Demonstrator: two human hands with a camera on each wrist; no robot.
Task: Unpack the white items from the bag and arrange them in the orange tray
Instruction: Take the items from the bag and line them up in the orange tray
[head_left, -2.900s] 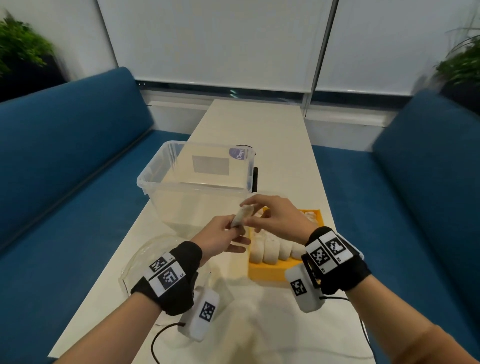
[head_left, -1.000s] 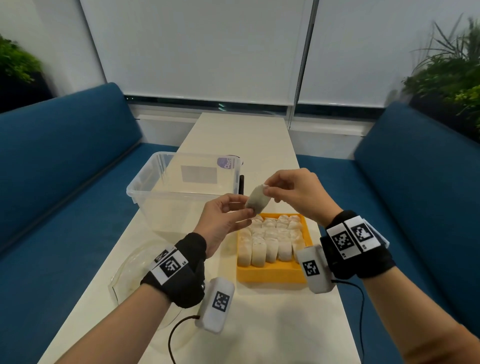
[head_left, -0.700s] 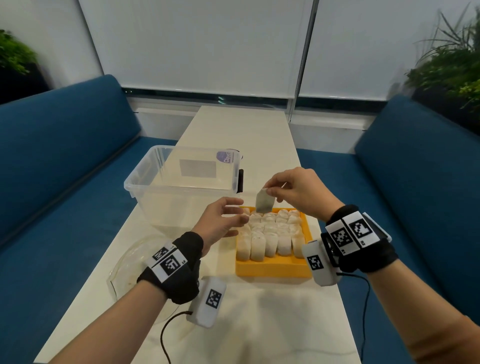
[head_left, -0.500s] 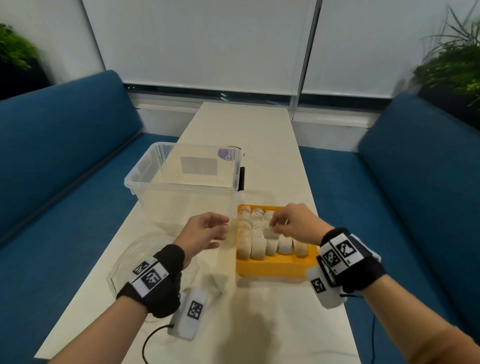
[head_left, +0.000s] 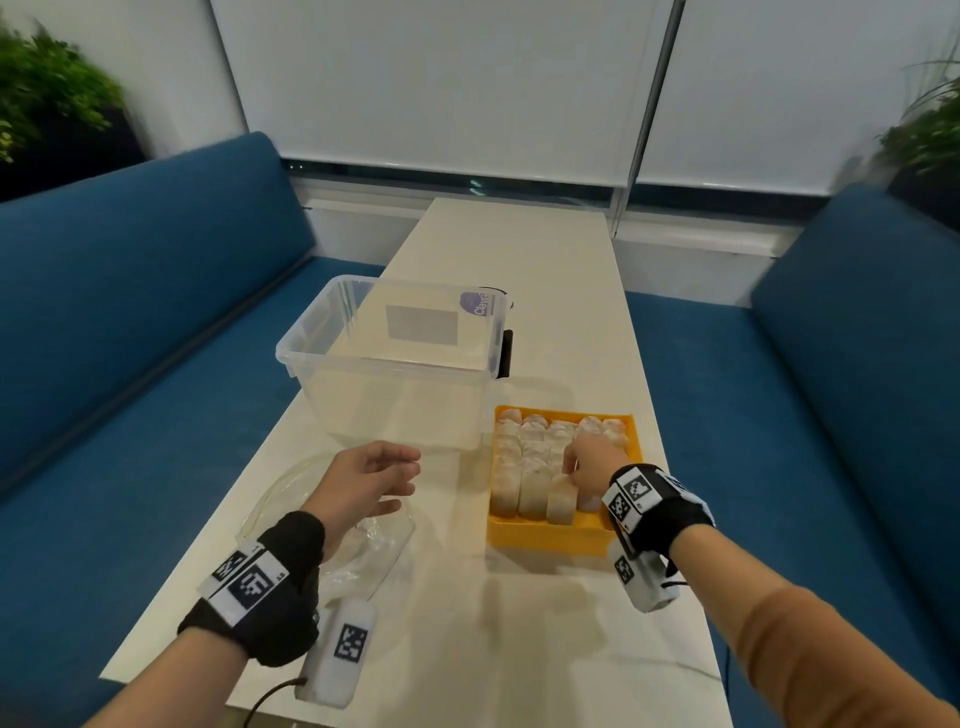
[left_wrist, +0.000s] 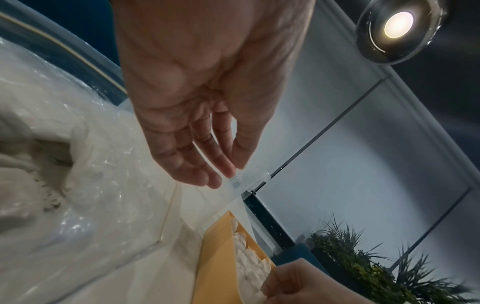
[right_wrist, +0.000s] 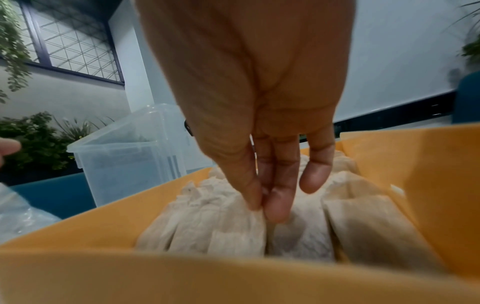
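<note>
The orange tray (head_left: 545, 538) stands on the table right of centre, packed with rows of white wrapped items (head_left: 532, 441). My right hand (head_left: 570, 470) reaches down into the tray's near rows. In the right wrist view its thumb and forefinger (right_wrist: 261, 207) pinch the top edge of one white item (right_wrist: 239, 228) standing among the others. My left hand (head_left: 405, 480) hovers relaxed and empty over the clear plastic bag (head_left: 363, 540), which lies crumpled on the table. The left wrist view shows those fingers (left_wrist: 207, 174) loosely spread, the bag (left_wrist: 85, 164) and the tray (left_wrist: 215, 259).
A clear plastic bin (head_left: 400, 364) stands on the table just behind the bag and left of the tray. The pale table (head_left: 519, 623) is narrow, with blue sofas (head_left: 130, 312) on both sides. Potted plants (head_left: 47, 93) sit in the far corners.
My right hand took the white item from the left hand and carried it down into the tray. The left hand let go, dropped and now hovers open above the bag.
</note>
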